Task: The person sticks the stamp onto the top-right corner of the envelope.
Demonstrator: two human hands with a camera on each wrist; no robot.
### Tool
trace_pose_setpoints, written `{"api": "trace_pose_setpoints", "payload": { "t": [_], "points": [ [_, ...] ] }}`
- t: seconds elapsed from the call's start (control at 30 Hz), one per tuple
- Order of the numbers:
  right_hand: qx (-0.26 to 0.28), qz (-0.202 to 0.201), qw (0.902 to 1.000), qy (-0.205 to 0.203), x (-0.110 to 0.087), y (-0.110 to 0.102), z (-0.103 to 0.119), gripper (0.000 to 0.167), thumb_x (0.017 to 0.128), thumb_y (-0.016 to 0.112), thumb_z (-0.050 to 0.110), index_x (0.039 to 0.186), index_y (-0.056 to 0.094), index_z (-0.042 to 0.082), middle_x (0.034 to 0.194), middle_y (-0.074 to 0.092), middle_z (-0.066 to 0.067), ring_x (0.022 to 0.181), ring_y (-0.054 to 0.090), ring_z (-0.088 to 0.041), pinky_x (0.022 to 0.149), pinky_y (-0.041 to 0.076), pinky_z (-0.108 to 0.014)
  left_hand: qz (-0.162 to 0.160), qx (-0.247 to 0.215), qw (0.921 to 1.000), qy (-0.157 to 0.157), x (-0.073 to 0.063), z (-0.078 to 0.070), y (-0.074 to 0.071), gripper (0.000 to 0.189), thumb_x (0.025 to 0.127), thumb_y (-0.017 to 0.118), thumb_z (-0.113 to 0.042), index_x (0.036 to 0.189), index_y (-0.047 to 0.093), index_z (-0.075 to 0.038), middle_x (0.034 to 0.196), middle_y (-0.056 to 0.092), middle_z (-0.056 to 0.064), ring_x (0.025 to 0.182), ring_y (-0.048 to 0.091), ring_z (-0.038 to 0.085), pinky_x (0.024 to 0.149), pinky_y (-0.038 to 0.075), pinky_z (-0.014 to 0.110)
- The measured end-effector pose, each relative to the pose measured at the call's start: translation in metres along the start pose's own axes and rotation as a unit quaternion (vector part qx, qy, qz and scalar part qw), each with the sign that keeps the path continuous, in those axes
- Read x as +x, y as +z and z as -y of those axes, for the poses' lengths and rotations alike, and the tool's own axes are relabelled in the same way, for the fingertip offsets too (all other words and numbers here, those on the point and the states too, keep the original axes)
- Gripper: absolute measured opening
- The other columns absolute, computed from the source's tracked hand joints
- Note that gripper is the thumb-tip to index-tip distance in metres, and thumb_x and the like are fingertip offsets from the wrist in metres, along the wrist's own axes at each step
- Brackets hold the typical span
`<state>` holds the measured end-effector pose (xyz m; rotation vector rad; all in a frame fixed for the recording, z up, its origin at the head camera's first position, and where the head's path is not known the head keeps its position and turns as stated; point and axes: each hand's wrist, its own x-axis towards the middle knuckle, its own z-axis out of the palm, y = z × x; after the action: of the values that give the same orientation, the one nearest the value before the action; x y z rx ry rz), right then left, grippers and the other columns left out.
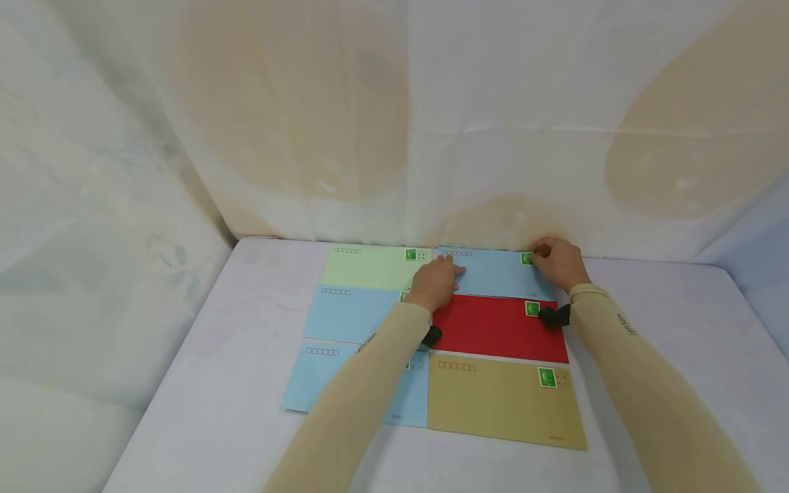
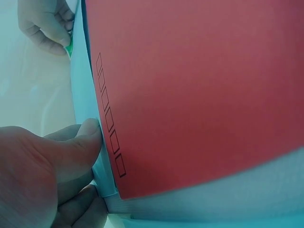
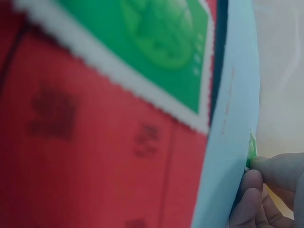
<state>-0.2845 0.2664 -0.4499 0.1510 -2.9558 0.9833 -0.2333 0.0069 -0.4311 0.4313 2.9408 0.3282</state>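
Observation:
A light blue envelope (image 1: 493,275) lies at the back right of a layout of several envelopes. My left hand (image 1: 436,282) rests on its left end; in the left wrist view the thumb (image 2: 89,128) touches this envelope beside the red one. At its upper right corner, my right hand (image 1: 559,263) pinches a green postage stamp (image 1: 527,258) between thumb and fingers. The right wrist view shows the pinched stamp (image 3: 251,151) standing at the blue envelope's edge. Just in front lies a red envelope (image 1: 487,332) with a green stamp (image 1: 533,309) at its upper right.
A tan envelope (image 1: 505,404) with a stamp (image 1: 547,377) lies nearest on the right. On the left are a pale green envelope (image 1: 364,268) and two blue envelopes, partly under my left forearm. The white table (image 1: 246,308) meets a curtain (image 1: 345,123) at the back.

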Motion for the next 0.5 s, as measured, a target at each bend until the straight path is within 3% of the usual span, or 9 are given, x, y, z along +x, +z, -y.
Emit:
{"api": "trace_pose_setpoints", "payload": {
  "t": [0.5],
  "points": [
    [-0.014,-0.006,0.9999,-0.006,0.0001,0.0022,-0.001,0.023,0.094,0.057,0.008,0.108,0.07,-0.006,0.094,0.067,-0.021,0.086,0.058,-0.033,0.07,0.045,-0.037,0.005,0.008,1.0,0.0,-0.0001,-0.0011,0.001,0.048,0.098,0.068,-0.024,0.144,0.057,-0.026,0.155,0.046,0.006,0.142,0.044,0.021,0.102,0.049,0.031]
  ]
}}
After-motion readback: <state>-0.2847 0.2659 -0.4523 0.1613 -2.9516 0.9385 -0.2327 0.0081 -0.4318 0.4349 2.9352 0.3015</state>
